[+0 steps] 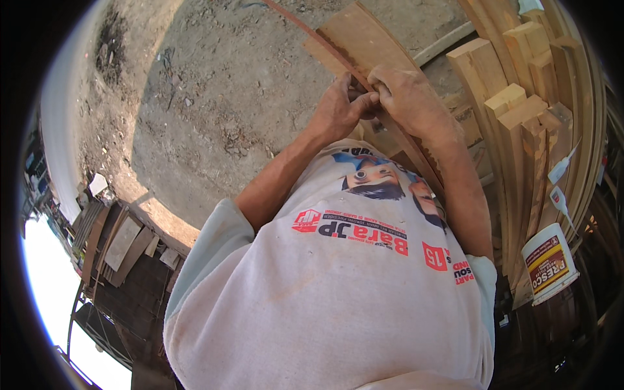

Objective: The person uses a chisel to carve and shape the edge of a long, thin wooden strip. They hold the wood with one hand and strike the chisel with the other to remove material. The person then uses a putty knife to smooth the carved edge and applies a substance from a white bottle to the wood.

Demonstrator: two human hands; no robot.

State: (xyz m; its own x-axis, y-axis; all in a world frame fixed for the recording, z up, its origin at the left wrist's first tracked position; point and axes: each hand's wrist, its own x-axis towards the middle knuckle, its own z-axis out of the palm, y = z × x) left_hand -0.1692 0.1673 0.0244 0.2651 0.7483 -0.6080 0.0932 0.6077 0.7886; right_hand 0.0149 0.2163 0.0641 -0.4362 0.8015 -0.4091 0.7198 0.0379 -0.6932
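Observation:
A long, thin reddish-brown strip [318, 39], probably wood, slants from the top edge down between my hands and on along my right forearm. My left hand [342, 109] is closed on it from the left, with thumb and fingers pinching at its edge. Right beside it, my right hand [411, 103] grips the same strip with curled fingers, its knuckles up. The two hands almost touch, and the fingertips are partly hidden. Just beyond them lies a wide light-brown board [372, 38], its lower end behind my right hand.
Stacked lumber [478, 65] with long planks stands along the right. A white bucket [550, 263] with a coloured label sits lower right, next to white nozzle-tipped tubes [560, 170]. Bare dirt ground [214, 97] spreads left. Scrap boards [122, 247] are piled at lower left.

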